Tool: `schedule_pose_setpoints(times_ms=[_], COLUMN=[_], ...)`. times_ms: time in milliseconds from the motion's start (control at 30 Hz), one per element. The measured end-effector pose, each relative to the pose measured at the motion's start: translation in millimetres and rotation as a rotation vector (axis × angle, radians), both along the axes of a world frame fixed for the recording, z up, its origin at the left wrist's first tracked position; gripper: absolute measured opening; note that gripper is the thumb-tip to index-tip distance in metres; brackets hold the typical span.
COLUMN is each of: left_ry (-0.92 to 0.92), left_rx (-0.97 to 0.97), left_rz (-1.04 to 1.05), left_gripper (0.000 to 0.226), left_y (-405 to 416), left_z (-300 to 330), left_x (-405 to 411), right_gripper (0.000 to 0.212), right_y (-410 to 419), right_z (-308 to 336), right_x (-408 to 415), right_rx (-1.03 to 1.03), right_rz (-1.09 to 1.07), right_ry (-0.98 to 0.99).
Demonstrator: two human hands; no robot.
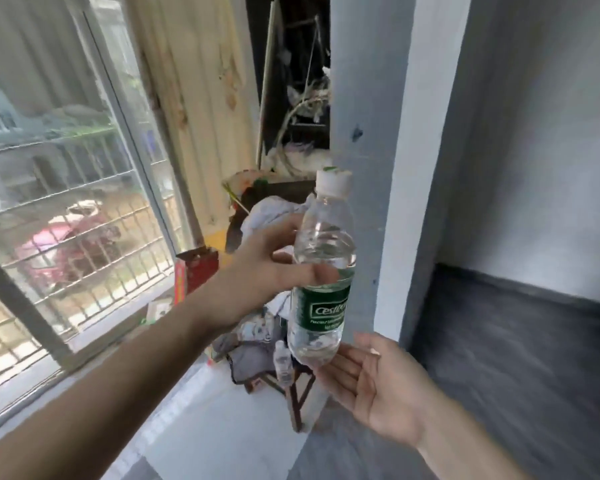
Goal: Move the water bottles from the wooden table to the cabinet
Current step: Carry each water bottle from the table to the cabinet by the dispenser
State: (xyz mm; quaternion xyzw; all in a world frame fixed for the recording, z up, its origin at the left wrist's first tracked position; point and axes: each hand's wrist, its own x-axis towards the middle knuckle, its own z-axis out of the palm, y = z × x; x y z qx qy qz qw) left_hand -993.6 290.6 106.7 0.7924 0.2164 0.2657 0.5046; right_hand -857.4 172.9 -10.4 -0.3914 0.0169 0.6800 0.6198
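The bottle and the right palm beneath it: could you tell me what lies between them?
Nothing shows between them in the head view: the bottle, gripped by the left hand, has its base at the open right hand's fingertips.

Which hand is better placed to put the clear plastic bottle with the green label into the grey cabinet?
Right. The open right hand is under the bottle, nearest the cabinet opening; the left hand grips it from the window side.

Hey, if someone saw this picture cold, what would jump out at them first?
The clear water bottle with a green label, held upright mid-frame by the left hand. Just below it, the right hand lies open, palm up, under the bottle's base. To the left, a barred window shows the street.
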Motion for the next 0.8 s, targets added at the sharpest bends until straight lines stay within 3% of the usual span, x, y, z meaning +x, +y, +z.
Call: schedule_pose_setpoints(times_ms=[333, 633, 800], left_ry=[0.026, 0.044, 0.051], left_rx=[-0.103, -0.126, -0.11], left_rz=[-0.399, -0.77, -0.923], left_gripper=[0.055, 0.061, 0.053], left_y=[-62.2, -97.7, -113.8], left_z=[-14.6, -21.5, -23.3], left_x=[200.2, 300.9, 337.4], right_gripper=[0.043, 0.038, 0.05], right_y=[-113.0, -167.1, -180.8], right_z=[-8.8, -6.6, -5.1], right_x=[138.4, 173.0, 178.7], right_rx=[0.046, 0.043, 0.017], right_rz=[-0.41, -0.755, -0.869], right_ry=[0.041, 0.049, 0.019])
